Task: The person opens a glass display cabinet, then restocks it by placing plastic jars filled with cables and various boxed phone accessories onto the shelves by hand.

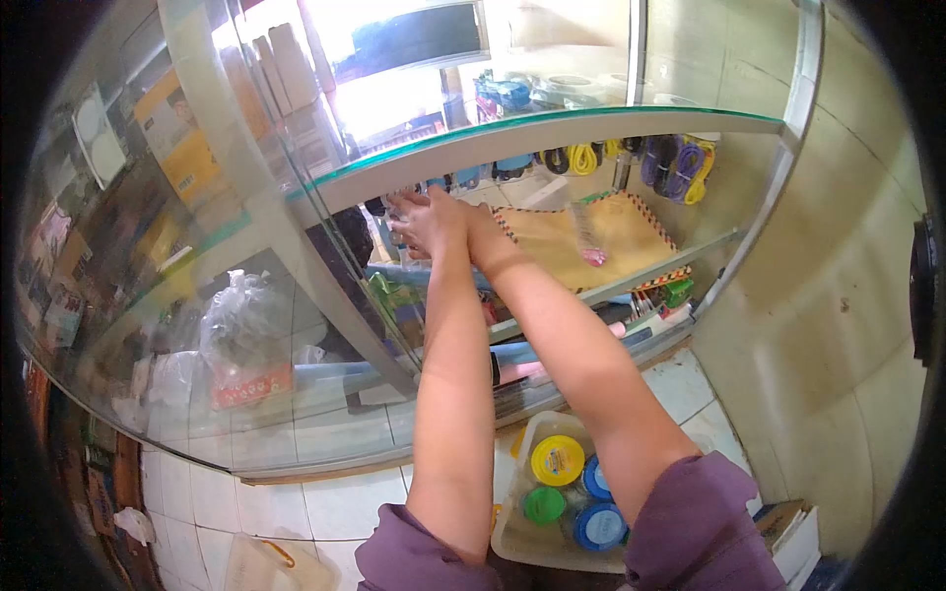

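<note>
I have both arms inside the glass case (557, 130), with my left hand (424, 223) near the blue things (467, 177) that hang in a row, and my right hand (483, 234) partly hidden behind it, beside the brown envelope (545, 241), so I can't tell if either one grips anything. The yellow cords (584, 159) are already hung up and the envelope lies inside the case, but my corner doesn't look finished, and I can't tell how much is left.

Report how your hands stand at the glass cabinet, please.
Left hand, right hand together inside cabinet; grips unclear. Striped-edged envelope beside right hand. Glass shelf above.
</note>
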{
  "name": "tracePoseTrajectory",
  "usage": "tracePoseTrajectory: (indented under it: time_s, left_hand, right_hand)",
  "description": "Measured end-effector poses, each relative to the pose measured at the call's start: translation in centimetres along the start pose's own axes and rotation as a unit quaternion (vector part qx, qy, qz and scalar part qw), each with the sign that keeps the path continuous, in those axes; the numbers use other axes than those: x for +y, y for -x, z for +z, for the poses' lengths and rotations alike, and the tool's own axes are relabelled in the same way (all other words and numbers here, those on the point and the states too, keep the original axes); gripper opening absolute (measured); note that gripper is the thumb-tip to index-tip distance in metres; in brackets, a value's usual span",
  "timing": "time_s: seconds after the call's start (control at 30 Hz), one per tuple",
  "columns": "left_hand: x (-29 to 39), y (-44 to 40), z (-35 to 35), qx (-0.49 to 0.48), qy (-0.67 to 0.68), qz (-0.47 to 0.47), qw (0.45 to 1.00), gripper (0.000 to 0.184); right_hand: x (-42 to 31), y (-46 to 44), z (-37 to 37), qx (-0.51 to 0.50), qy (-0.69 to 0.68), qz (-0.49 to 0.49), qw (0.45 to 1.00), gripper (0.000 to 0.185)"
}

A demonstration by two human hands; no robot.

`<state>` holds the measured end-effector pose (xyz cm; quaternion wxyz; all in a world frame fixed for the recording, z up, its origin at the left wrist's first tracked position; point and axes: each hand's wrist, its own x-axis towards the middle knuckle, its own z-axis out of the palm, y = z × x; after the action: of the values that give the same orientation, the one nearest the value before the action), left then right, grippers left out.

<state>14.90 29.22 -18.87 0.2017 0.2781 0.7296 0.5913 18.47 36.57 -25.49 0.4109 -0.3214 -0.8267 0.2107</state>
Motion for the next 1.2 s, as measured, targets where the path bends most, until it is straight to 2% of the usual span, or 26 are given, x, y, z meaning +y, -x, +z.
tracePoseTrajectory:
  time_s: [0.07,0.1,0.17,0.2,0.37,0.4,0.43,0.47,0.53,0.57,0.63,0.77,0.8,0.83,0.87,0.9,0.93,0.97,1.0,1.03,1.1,1.13,1.2]
  left_hand:
    - [-2.7,-1.7,1.8,0.037,-0.020,0.080,0.996,0.067]
    - [-2.9,-1.6,1.2,0.031,-0.017,0.083,0.996,0.067]
    - [-3.4,-0.9,-0.3,-0.139,-0.160,0.154,0.965,0.070]
    - [-4.4,-0.6,0.0,-0.149,-0.211,0.209,0.943,0.064]
    - [-4.8,11.1,-7.7,-0.210,-0.111,0.218,0.947,0.056]
    - [-5.6,12.7,-9.0,-0.218,-0.099,0.264,0.934,0.052]
    - [-6.4,14.3,-10.3,-0.224,-0.083,0.312,0.920,0.049]
    - [-7.4,15.9,-11.9,-0.240,-0.084,0.312,0.915,0.049]
    - [-10.0,18.9,-15.5,-0.290,0.022,0.430,0.855,0.044]
    - [-11.6,20.1,-17.3,-0.304,0.024,0.427,0.852,0.044]
    - [-15.4,21.7,-20.2,-0.436,0.028,0.424,0.793,0.041]
    - [-25.5,24.9,-22.0,-0.494,-0.030,0.398,0.773,0.042]
    - [-27.1,25.9,-22.2,-0.537,-0.092,0.350,0.762,0.046]
    - [-28.4,26.8,-22.0,-0.575,-0.153,0.301,0.745,0.050]
    - [-30.4,27.6,-21.3,-0.576,-0.149,0.303,0.744,0.050]
    - [-32.7,28.4,-20.4,-0.594,-0.209,0.283,0.724,0.058]
    - [-32.9,29.1,-19.7,-0.608,-0.268,0.262,0.700,0.067]
    - [-33.1,29.4,-18.8,-0.606,-0.267,0.265,0.701,0.067]
    - [-32.7,29.7,-18.0,-0.625,-0.329,0.261,0.658,0.077]
    - [-32.3,29.9,-17.3,-0.639,-0.391,0.255,0.611,0.088]
    - [-31.6,31.0,-16.3,-0.629,-0.405,0.273,0.605,0.095]
    - [-31.1,31.8,-16.1,-0.622,-0.418,0.288,0.596,0.102]
    - [-30.4,34.1,-16.1,-0.588,-0.460,0.323,0.582,0.114]
  right_hand:
    - [0.6,1.6,-0.1,0.000,0.007,0.043,0.999,0.035]
    - [-1.1,2.7,-1.2,-0.029,0.048,0.061,0.997,0.037]
    - [-4.8,5.1,-3.5,-0.091,0.133,0.089,0.983,0.041]
    - [-5.9,6.5,-3.9,-0.090,0.158,0.080,0.980,0.042]
    - [-10.0,15.1,-4.7,-0.012,0.248,-0.008,0.969,0.045]
    - [-10.9,17.2,-4.8,0.005,0.262,-0.015,0.965,0.046]
    - [-11.9,19.5,-5.0,0.014,0.268,0.003,0.963,0.046]
    - [-13.1,22.0,-4.9,0.020,0.269,0.024,0.963,0.047]
    - [-16.0,27.2,-5.0,0.021,0.269,0.093,0.958,0.049]
    - [-17.5,30.3,-4.9,0.018,0.262,0.149,0.953,0.051]
    - [-19.9,37.0,-5.3,0.013,0.210,0.202,0.956,0.058]
    - [-18.9,50.0,-3.9,0.090,0.147,0.354,0.919,0.064]
    - [-18.5,52.6,-3.3,0.103,0.139,0.401,0.899,0.067]
    - [-18.8,54.2,-2.9,0.104,0.144,0.402,0.898,0.067]
    - [-19.0,55.6,-2.5,0.092,0.203,0.441,0.870,0.074]
    - [-19.0,56.9,-2.3,0.077,0.259,0.476,0.837,0.081]
    - [-18.3,58.3,-2.0,0.079,0.261,0.474,0.837,0.081]
    - [-17.4,59.6,-1.9,0.043,0.291,0.555,0.778,0.090]
    - [-17.3,59.7,-2.6,0.007,0.318,0.627,0.711,0.099]
    - [-17.2,59.8,-3.2,0.009,0.319,0.624,0.713,0.099]
    - [-17.4,60.1,-4.2,-0.083,0.315,0.591,0.738,0.107]
    - [-16.9,60.2,-4.2,-0.083,0.314,0.590,0.740,0.107]
    - [-15.7,60.4,-3.6,-0.148,0.304,0.597,0.727,0.109]
